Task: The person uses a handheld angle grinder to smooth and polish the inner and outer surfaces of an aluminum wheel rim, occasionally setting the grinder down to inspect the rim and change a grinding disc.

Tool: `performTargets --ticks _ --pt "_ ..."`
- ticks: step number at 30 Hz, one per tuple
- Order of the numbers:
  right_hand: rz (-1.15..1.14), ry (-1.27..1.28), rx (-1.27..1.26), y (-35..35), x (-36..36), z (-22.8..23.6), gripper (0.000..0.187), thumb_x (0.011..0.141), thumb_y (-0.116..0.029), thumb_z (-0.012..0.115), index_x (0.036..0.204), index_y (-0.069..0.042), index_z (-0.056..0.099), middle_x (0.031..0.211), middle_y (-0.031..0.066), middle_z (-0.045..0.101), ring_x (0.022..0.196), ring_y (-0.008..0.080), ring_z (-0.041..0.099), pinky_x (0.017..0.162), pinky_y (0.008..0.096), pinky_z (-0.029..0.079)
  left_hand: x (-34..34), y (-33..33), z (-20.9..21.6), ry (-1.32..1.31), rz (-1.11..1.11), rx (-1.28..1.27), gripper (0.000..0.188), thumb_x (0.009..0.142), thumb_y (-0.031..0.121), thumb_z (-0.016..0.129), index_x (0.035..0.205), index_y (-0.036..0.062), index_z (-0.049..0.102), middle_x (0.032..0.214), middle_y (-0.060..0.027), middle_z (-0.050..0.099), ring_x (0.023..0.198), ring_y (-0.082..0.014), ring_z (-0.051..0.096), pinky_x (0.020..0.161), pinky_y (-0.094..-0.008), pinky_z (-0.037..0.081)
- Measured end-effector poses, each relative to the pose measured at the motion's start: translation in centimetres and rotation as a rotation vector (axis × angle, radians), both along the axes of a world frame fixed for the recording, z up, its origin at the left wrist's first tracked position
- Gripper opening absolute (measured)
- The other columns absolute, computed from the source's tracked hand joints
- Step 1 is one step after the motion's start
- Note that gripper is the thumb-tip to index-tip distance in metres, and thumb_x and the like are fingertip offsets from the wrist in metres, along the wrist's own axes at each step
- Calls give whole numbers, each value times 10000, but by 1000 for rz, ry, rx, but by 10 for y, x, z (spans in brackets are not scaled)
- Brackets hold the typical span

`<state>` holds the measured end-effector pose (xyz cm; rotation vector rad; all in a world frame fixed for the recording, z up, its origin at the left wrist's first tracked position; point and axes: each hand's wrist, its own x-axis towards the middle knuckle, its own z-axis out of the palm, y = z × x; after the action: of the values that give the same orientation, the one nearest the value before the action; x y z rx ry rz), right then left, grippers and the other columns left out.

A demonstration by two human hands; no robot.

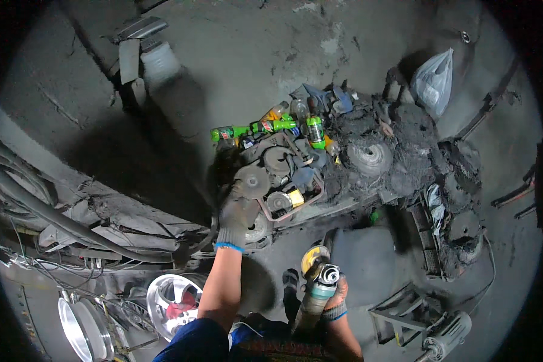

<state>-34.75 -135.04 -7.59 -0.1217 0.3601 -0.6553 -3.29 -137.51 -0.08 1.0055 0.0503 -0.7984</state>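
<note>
My left hand (pixel 236 216), in a grey work glove with a blue cuff, reaches forward to the near left corner of a plastic crate (pixel 295 212). Its fingers are blurred beside a round grey disc (pixel 251 181); whether they grip it, I cannot tell. Inside the crate lie more discs, a cup-like round piece (pixel 278 204) and a small yellow block (pixel 296 197). Low in front of my body, my right hand (pixel 338 297), gloved too, is wrapped round an angle grinder (pixel 323 289). A yellowish disc (pixel 315 259) sits on the grinder's head, facing up.
Green bottles (pixel 274 126) lie behind the crate. Dust-caked wheels (pixel 370 157) and dark fibrous clumps cover the bench to the right. A dark padded seat (pixel 362 265) stands below. Silver wheel rims (pixel 174 304) are at lower left, a motor (pixel 449 335) at lower right, thick hoses (pixel 72 223) at left.
</note>
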Motion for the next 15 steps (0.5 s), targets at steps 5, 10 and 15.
performTargets --ticks 5,10,15 --pt "24 14 37 0 -13 -19 650 777 -523 647 1207 -40 587 1133 169 648 982 374 629 783 579 539 17 -22 -39 -245 -94 267 312 845 209 618 1121 65 642 1156 -146 639 1131 -289 584 971 -403 470" --pt "22 24 154 1 -3 -6 726 690 -454 713 1208 30 559 1058 225 653 873 388 654 746 518 566 36 -19 -111 -1608 -393 1120 456 742 277 714 1159 110 639 1112 -106 651 1008 -339 615 898 -431 474" --pt "49 4 193 -5 -9 -14 722 683 -434 744 1210 25 561 1061 227 652 872 389 658 752 525 568 9 -52 -101 -1865 -651 1127 535 732 348 714 1232 194 603 1055 -133 636 1028 -317 586 849 -435 466"
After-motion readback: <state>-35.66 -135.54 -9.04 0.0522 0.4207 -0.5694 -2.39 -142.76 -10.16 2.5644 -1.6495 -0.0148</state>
